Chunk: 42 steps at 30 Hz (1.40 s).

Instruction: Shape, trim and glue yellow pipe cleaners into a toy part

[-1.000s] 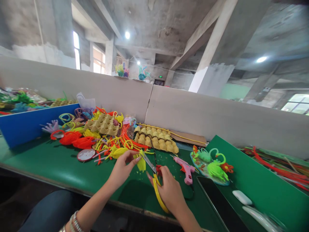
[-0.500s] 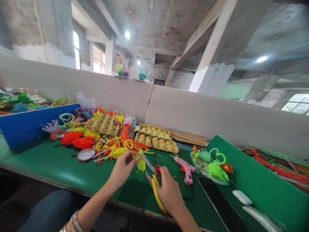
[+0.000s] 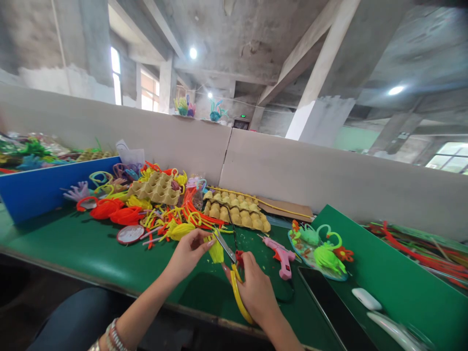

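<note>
Pinching a fuzzy yellow tuft (image 3: 216, 253) between thumb and fingertips, the left hand (image 3: 187, 253) holds it just above the worktop (image 3: 91, 253). We note the right hand (image 3: 256, 291) wrapped around scissors (image 3: 234, 273), whose yellow handle loop curves below the palm and whose thin metal blades point up-left, their tips at the tuft. We find small yellow flecks on the green surface beneath.

The worktop is smooth, glossy green. Behind the hands lies a tangled heap of pipe cleaners (image 3: 161, 214) in orange, yellow and red, with dimpled cardboard egg trays (image 3: 234, 212) beside it. A pink glue gun (image 3: 281, 253) rests right of the scissors, near a plate of green fuzzy figures (image 3: 321, 248). Grey board partitions (image 3: 329, 180) back the worktop; bare concrete beams and ceiling lamps stand above.

We cannot make out whether the blades are parted or shut on the tuft. A dark flat slab (image 3: 329, 307) and white objects at lower right are cut off by the edge.
</note>
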{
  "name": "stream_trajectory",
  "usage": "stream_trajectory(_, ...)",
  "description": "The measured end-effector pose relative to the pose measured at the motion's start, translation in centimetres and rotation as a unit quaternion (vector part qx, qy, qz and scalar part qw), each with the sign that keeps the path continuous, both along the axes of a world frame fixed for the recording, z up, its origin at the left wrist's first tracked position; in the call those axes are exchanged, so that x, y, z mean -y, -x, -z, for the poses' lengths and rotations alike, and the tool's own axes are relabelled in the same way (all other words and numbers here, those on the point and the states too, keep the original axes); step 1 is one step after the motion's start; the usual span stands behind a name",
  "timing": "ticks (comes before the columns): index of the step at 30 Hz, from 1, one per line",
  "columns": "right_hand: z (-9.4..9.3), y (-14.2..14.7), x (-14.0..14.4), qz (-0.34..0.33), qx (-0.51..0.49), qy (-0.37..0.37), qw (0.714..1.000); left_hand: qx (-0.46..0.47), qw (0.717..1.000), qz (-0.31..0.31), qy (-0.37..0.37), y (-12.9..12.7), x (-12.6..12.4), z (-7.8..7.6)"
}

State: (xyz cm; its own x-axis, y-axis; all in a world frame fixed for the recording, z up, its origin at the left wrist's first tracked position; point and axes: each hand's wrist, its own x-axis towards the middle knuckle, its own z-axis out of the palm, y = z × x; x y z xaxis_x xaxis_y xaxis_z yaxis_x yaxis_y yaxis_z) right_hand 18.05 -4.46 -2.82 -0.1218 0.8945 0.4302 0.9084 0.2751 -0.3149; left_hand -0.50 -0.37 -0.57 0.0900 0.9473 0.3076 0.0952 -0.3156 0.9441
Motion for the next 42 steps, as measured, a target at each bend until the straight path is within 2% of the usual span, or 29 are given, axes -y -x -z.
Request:
stream_trajectory(6, -0.15, -0.03, -0.01, 0.003, 0.005, -0.011, 1.000, -0.001, 1.000, 0.007, -0.003, 0.09, 0.03, -0.05)
stream_trajectory(14, -0.35, 0.05, 0.10, -0.001, -0.005, 0.015, 1.000, 0.004, 1.000, 0.009, 0.006, 0.02, 0.20, -0.33)
stream_trajectory(23, 0.04, -0.07, -0.03, -0.009, -0.022, 0.020, 1.000, 0.022, 1.000, 0.018, 0.013, 0.13, 0.01, -0.27)
stream_trajectory(42, -0.52, 0.09, 0.07, -0.017, -0.059, 0.030, 0.998, 0.039, 0.998, 0.032, 0.027, 0.35, -0.01, -0.45)
